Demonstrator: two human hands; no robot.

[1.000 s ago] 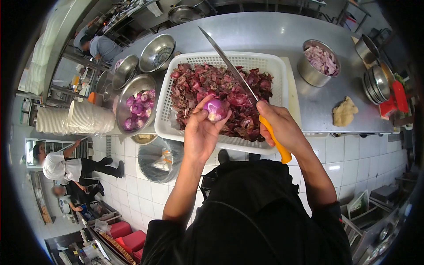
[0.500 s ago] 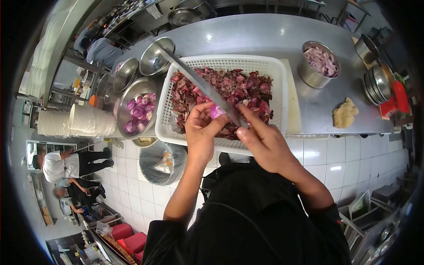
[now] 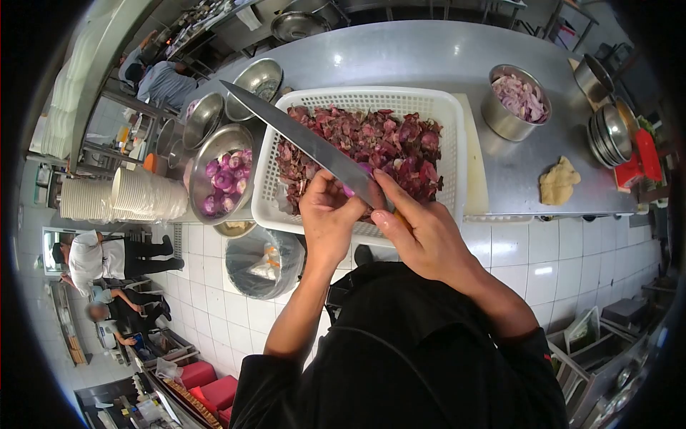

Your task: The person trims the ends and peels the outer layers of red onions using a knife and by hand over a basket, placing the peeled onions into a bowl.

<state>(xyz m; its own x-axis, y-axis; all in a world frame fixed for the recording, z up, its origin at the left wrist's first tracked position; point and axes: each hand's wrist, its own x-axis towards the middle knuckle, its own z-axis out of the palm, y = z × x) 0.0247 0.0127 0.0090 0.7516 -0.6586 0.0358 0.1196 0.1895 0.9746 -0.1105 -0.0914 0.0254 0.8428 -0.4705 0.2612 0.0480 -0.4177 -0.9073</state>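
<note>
My right hand (image 3: 421,232) grips a large knife (image 3: 307,143) by its orange handle, mostly hidden under the fingers. The broad blade points up and left across a white perforated basket (image 3: 461,143). Against the blade's lower part, my left hand (image 3: 330,214) holds a purple onion (image 3: 349,191), largely covered by blade and fingers. Both hands are close together over the basket's near edge. Reddish onion skins (image 3: 386,143) fill the basket. Left of it, a steel bowl (image 3: 246,136) holds several peeled purple onions (image 3: 227,175).
A steel pot (image 3: 504,129) of sliced onion and a tan cloth (image 3: 559,182) are on the counter's right side. Stacked cups (image 3: 146,193) stand at left, above a lined bin (image 3: 264,264). People (image 3: 96,263) are at far left, others at upper left.
The knife has swung left and down from its steeper angle to lie across the onion. My right hand has moved left, beside my left hand. A person at far left has shifted.
</note>
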